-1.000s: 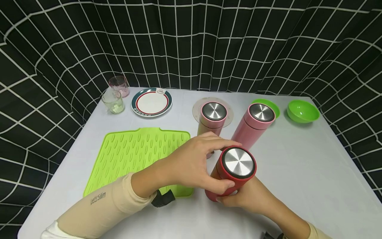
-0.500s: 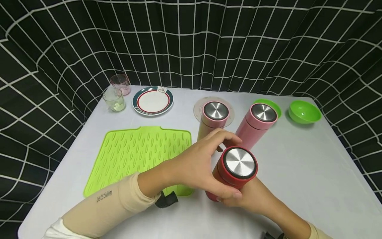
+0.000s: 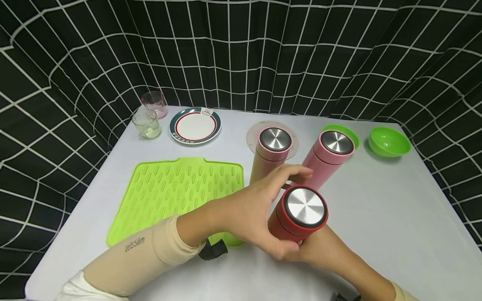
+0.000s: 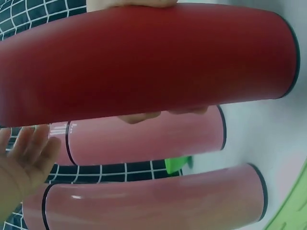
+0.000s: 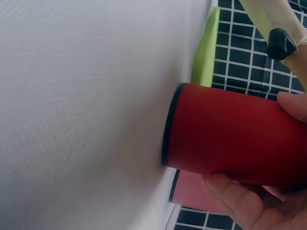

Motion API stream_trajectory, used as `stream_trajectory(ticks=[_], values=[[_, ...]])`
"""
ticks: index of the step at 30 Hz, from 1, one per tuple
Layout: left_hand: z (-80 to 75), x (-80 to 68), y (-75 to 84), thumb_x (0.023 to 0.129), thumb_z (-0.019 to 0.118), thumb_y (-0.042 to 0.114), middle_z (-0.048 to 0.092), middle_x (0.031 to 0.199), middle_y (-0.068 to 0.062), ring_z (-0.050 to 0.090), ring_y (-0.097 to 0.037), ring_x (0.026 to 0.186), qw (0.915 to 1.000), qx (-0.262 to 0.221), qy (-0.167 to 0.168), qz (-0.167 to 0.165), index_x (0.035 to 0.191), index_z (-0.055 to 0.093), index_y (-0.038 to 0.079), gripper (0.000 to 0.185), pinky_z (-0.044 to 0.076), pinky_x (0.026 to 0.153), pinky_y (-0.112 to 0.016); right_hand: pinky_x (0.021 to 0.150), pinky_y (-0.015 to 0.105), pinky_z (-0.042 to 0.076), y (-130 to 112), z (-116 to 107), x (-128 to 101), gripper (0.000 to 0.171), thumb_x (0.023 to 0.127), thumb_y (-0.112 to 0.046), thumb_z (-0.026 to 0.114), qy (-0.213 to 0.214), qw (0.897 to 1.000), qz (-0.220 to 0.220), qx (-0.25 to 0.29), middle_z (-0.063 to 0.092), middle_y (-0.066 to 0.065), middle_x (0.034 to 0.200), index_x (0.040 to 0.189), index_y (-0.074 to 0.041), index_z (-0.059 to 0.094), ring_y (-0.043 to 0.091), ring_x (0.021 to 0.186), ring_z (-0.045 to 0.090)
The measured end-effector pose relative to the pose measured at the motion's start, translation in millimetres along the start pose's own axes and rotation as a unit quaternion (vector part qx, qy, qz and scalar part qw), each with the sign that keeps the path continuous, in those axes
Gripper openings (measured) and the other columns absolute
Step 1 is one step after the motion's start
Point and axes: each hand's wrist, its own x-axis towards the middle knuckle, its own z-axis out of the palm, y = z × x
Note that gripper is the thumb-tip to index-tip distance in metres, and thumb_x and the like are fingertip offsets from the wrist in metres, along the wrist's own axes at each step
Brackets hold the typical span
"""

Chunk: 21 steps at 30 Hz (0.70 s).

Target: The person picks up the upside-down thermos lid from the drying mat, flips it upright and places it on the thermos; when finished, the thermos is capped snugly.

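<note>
Hands: right hand (image 3: 320, 251) gripping red flask (image 3: 290, 221) at lower centre | left hand (image 3: 260, 209) cupping its lid, fingers loosely curled | flask standing on tabletop (image 3: 395, 217), lid appearing not yet removed

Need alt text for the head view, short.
Both hands, left hand and right hand, grip a red flask upright on a white table. Behind it stand two pink flasks; a green mat lies left.
</note>
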Motion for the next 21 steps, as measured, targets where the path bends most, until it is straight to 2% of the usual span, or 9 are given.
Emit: stream_trajectory(ticks=[3,7,11,17,21], values=[[0.5,0.4,-0.3,0.068,0.085,0.018,0.048,0.129,0.002,0.046,-0.002,0.119,0.9999,-0.005,0.003,-0.010,0.138,0.034,0.011,0.087,0.038,0.103,-0.024,0.069,0.028,0.051,0.6,-0.5,-1.0,0.052,0.063,-0.002,0.088,-0.001,1.000,0.003,-0.004,0.065,-0.011,0.091,0.102,-0.025,0.063,0.010,0.078,0.061],[-1.1,-0.6,-1.1,0.069,0.082,0.013,0.050,0.127,0.001,0.046,-0.003,0.120,0.9998,-0.018,-0.001,-0.005,0.134,0.034,0.008,0.082,0.038,0.104,-0.026,0.068,0.029,0.052,0.6,0.2,2.7,0.055,0.062,0.005,0.084,-0.022,0.999,-0.002,0.029,0.066,-0.008,0.092,0.102,-0.025,0.063,0.012,0.078,0.061],[-1.5,-1.5,-1.4,0.069,0.083,0.015,0.052,0.123,0.003,0.048,-0.004,0.115,0.9997,-0.018,0.005,-0.012,0.131,0.040,0.009,0.076,0.040,0.102,-0.026,0.068,0.028,0.051,0.2,0.8,4.1,0.055,0.061,0.004,0.085,-0.019,1.000,0.006,0.023,0.065,-0.009,0.090,0.101,-0.026,0.062,0.011,0.077,0.061],[2.1,-2.3,-2.6,0.068,0.086,0.016,0.052,0.124,0.004,0.048,-0.003,0.116,0.9994,-0.015,0.011,-0.029,0.134,0.042,0.010,0.080,0.040,0.102,-0.025,0.069,0.029,0.052,0.5,1.8,2.7,0.054,0.062,0.000,0.087,-0.007,1.000,0.015,0.011,0.065,-0.010,0.091,0.103,-0.026,0.062,0.011,0.077,0.061],[5.0,-0.3,-3.3,0.068,0.083,0.011,0.055,0.121,0.004,0.051,-0.003,0.113,0.9992,-0.032,0.010,-0.020,0.133,0.042,0.011,0.077,0.040,0.102,-0.026,0.067,0.028,0.052,-0.5,0.6,0.0,0.052,0.064,0.000,0.086,-0.009,1.000,0.021,0.020,0.065,-0.009,0.090,0.102,-0.025,0.061,0.011,0.076,0.061]])
